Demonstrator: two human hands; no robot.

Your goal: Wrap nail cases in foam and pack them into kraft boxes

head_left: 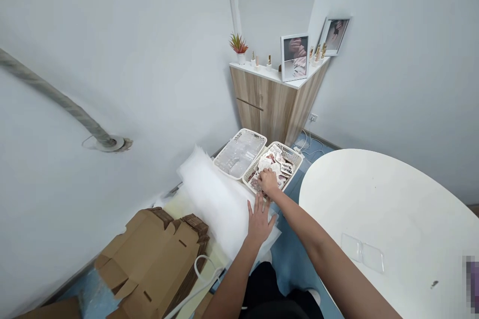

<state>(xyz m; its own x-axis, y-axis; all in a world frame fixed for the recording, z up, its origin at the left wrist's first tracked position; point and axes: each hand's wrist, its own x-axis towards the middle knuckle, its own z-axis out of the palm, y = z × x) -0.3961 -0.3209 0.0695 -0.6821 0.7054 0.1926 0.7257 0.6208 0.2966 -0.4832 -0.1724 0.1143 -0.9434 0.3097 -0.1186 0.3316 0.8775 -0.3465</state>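
My right hand (268, 182) reaches into a white perforated basket (297, 160) filled with small printed cards (275, 159), some with dark and reddish pieces on them. Its fingers are curled down among the cards, and what they pinch is hidden. My left hand (260, 223) is open, fingers spread, at the near side of that basket, over the edge of a stack of white foam sheets (215, 199). Beside it stands a second white basket (224, 152) holding clear plastic cases (239, 152).
Flattened brown cardboard boxes (149, 244) are stacked at lower left, with a white cable (194, 286) beside them. A round white table (392, 199) stands at right, bearing an open clear plastic case (362, 252). Behind the baskets is a wooden corner cabinet (273, 104) with picture frames.
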